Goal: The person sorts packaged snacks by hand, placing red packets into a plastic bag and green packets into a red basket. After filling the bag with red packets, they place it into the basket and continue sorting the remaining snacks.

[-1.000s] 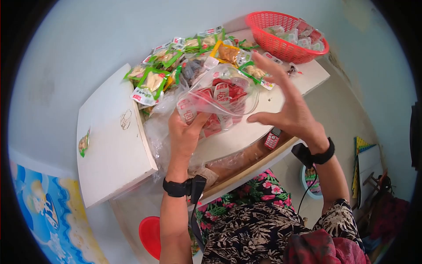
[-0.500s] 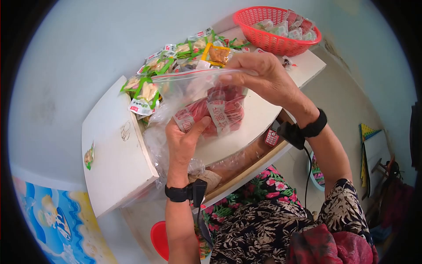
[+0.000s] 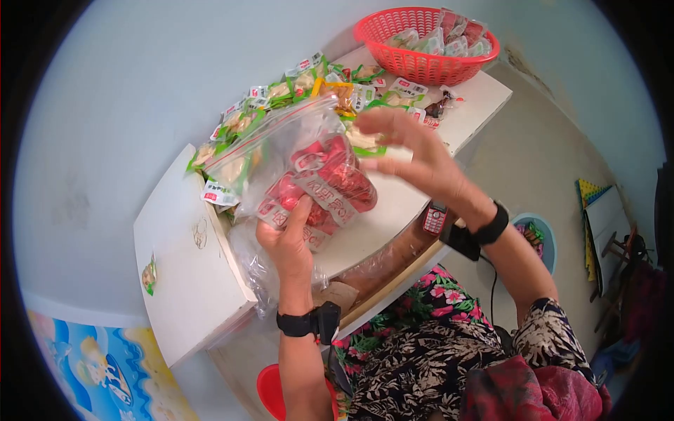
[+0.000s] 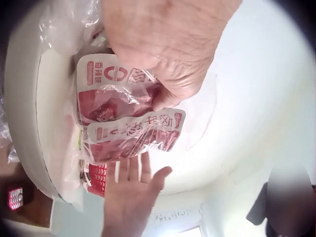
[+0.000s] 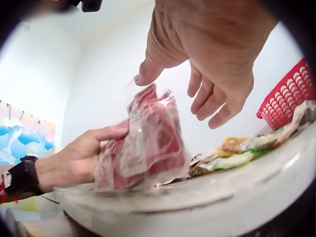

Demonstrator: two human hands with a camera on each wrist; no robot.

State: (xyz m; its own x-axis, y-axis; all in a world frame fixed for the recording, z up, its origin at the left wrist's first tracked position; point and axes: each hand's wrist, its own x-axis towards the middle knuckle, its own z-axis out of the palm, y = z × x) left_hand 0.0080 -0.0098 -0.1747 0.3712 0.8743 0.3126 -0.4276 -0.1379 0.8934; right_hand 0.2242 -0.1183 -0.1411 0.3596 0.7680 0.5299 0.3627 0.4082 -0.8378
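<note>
While my left hand (image 3: 289, 245) grips the clear plastic zip bag (image 3: 281, 149) near its front-left corner, over the red-and-white packets (image 3: 330, 184) inside, my right hand (image 3: 430, 165) is released, fingers loosely bent, just right of it. The bag's long, red-lined mouth (image 3: 274, 130) slants towards the back-right corner of the white tabletop (image 3: 393, 193), its far end nearer my right hand. The bag lies between me and the back edge; whether its bottom touches the tabletop, I can't quite tell.
</note>
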